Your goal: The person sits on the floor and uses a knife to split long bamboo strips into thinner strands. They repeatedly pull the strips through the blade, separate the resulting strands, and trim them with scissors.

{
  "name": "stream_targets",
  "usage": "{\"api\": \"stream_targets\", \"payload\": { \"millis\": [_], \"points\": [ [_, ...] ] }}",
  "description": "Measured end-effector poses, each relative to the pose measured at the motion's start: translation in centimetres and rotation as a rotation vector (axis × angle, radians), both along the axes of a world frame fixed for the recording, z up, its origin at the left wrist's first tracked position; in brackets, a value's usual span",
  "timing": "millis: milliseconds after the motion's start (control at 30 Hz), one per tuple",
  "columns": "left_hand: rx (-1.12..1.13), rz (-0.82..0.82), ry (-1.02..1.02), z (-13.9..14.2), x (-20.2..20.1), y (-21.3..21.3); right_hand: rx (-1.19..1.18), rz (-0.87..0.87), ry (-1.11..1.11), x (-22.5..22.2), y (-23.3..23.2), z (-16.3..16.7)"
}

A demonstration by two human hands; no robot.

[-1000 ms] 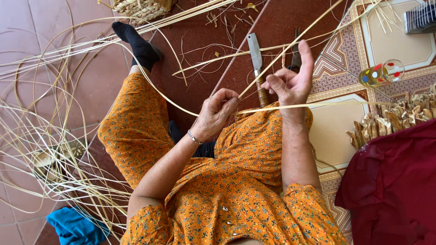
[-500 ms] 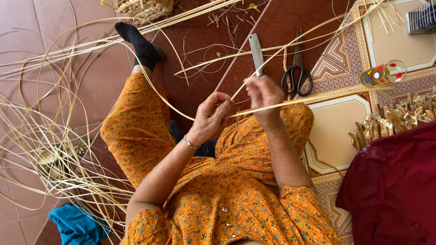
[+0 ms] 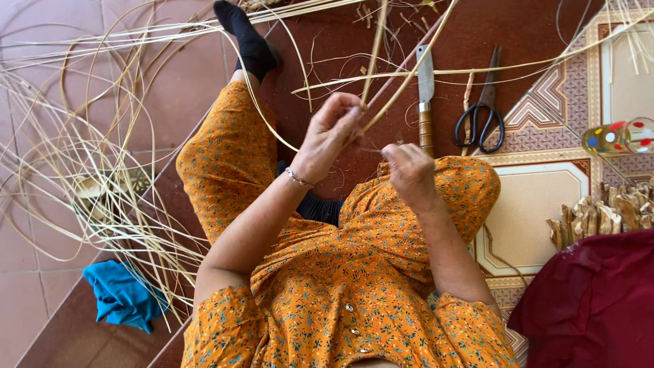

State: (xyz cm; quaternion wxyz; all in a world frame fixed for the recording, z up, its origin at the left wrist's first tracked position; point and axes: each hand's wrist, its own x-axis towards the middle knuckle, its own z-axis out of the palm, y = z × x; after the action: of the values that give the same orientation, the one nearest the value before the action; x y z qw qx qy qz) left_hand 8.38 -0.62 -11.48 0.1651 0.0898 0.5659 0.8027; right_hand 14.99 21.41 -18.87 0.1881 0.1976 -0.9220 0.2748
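Since a moment ago the left hand (image 3: pixel 332 133) has risen, pinched shut on the thin pale cane strips (image 3: pixel 402 82) above the orange-clad lap, while the right hand (image 3: pixel 407 167) has dropped lower, fingers curled on a fine strand, drawing it taut.

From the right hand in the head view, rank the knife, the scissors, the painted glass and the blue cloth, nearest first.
Measured from the right hand:
1. Knife, just above it.
2. Scissors, up and to its right.
3. Painted glass, far right.
4. Blue cloth, lower left.
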Motion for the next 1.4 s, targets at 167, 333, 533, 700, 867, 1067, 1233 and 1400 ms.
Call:
{"api": "stream_targets", "payload": {
  "millis": [167,333,533,700,867,1067,1233,1400],
  "points": [
    [-0.277,0.014,0.246,0.1,-0.7,0.3,-0.083,-0.132,0.028,-0.8,2.0,0.4],
    [-0.221,0.075,0.272,1.2,-2.6,-0.5,-0.461,-0.046,-0.305,-1.0,0.8,1.2],
    [0.074,0.008,0.103,3.9,-4.7,-0.9,-0.195,0.154,-0.21,-1.8,-1.9,3.1],
    [0.125,0.062,0.121,6.4,-5.0,-2.4,-0.102,0.194,-0.277,-3.4,-4.0,3.1],
    [0.277,0.162,0.128,8.0,-6.0,-4.2,0.187,0.205,-0.509,-3.8,-5.3,1.2],
    [0.431,0.245,0.172,9.3,-8.3,-5.2,0.506,0.178,-0.893,-2.9,-4.9,1.4],
    [0.369,0.227,0.197,9.4,-7.8,-2.1,0.089,0.131,-0.457,-3.4,-3.9,5.3],
    [0.288,0.075,0.154,9.3,-6.3,2.0,-0.815,0.19,-0.566,-4.5,-5.5,5.9]
  ]
}}
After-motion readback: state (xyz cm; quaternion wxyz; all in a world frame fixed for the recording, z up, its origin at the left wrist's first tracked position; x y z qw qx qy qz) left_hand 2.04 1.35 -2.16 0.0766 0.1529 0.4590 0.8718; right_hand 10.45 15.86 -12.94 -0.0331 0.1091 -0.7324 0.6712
